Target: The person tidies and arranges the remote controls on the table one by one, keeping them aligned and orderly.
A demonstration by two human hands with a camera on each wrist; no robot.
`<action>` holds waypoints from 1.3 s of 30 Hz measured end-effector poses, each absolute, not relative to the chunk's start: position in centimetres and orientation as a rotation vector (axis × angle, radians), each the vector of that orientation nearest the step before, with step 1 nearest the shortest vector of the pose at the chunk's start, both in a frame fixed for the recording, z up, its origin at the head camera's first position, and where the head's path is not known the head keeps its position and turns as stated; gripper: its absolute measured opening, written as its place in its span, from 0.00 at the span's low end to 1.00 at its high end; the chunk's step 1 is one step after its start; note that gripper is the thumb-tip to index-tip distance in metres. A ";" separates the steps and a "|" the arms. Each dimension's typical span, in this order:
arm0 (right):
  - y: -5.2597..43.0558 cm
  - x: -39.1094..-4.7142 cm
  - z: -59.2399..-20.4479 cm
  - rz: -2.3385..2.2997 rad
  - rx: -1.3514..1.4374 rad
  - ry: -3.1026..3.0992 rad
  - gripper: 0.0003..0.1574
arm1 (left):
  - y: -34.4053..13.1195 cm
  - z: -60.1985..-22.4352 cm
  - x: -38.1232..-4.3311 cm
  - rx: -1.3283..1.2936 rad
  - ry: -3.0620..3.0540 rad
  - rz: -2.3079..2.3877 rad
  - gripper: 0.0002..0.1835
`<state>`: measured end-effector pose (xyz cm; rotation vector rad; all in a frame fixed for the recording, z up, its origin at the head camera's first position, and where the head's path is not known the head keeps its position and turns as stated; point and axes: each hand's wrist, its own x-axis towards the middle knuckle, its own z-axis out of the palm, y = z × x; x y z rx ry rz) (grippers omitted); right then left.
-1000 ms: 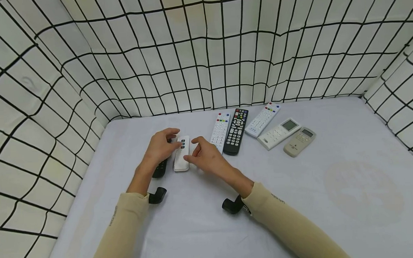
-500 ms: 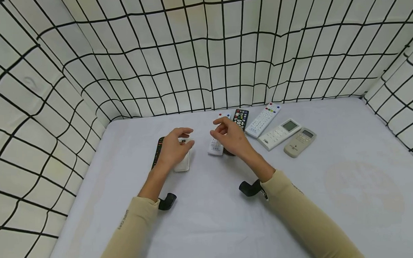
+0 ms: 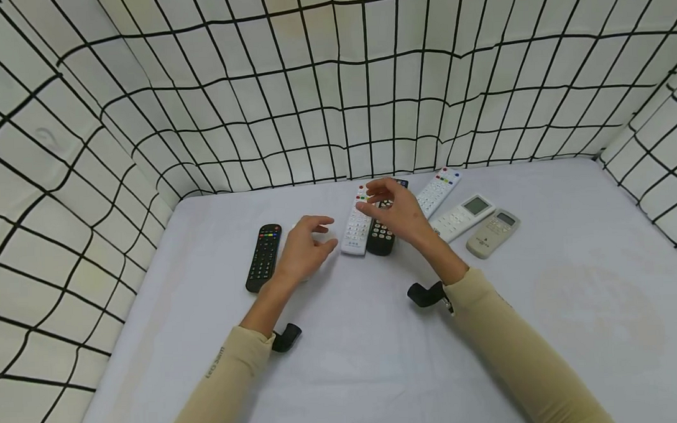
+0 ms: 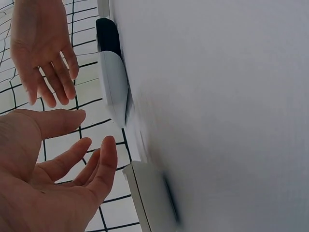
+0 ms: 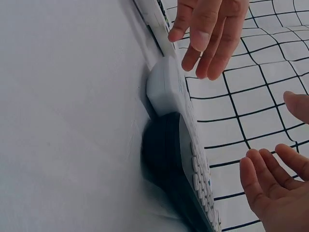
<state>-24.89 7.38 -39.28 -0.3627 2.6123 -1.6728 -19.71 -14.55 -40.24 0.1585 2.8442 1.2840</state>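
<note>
My left hand [image 3: 306, 247] hovers with fingers loosely bent and nothing in them, hiding most of a small white remote control. In the left wrist view that white remote [image 4: 149, 198] lies beneath the hand. My right hand [image 3: 401, 214], also holding nothing, hangs above a black remote with pale buttons [image 3: 380, 240] and covers part of it. A white remote with coloured buttons [image 3: 354, 229] lies against that black one, between the two hands. Left of my left hand lies another black remote [image 3: 263, 257]. The right wrist view shows the black remote [image 5: 166, 150] beside the white one [image 5: 164, 89].
Right of my right hand lie a slanted white remote [image 3: 440, 192], a white air-conditioner remote with a screen [image 3: 463, 218] and a beige one [image 3: 493, 233]. A white cloth [image 3: 356, 385] covers the table. Black netting [image 3: 343, 108] stands along its back and sides.
Both hands have moved right from the small white remote, the right hand farther, to above the row of remotes. The left-hand black remote is now uncovered.
</note>
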 end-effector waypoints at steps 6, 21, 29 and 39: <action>8.0 -25.8 -39.6 -1.653 -0.368 2.639 0.36 | -13.7 -40.5 -19.5 0.157 2.813 1.262 0.26; 8.9 -27.6 -40.4 -1.627 -0.304 2.703 0.33 | -11.8 -40.9 -19.0 0.155 2.761 1.237 0.34; 8.6 -27.8 -40.3 -1.551 -0.339 2.754 0.33 | -11.7 -41.1 -18.6 0.156 2.754 1.251 0.36; 8.5 -27.9 -40.4 -1.423 -0.306 2.783 0.35 | -11.5 -41.4 -18.7 0.169 2.760 1.234 0.39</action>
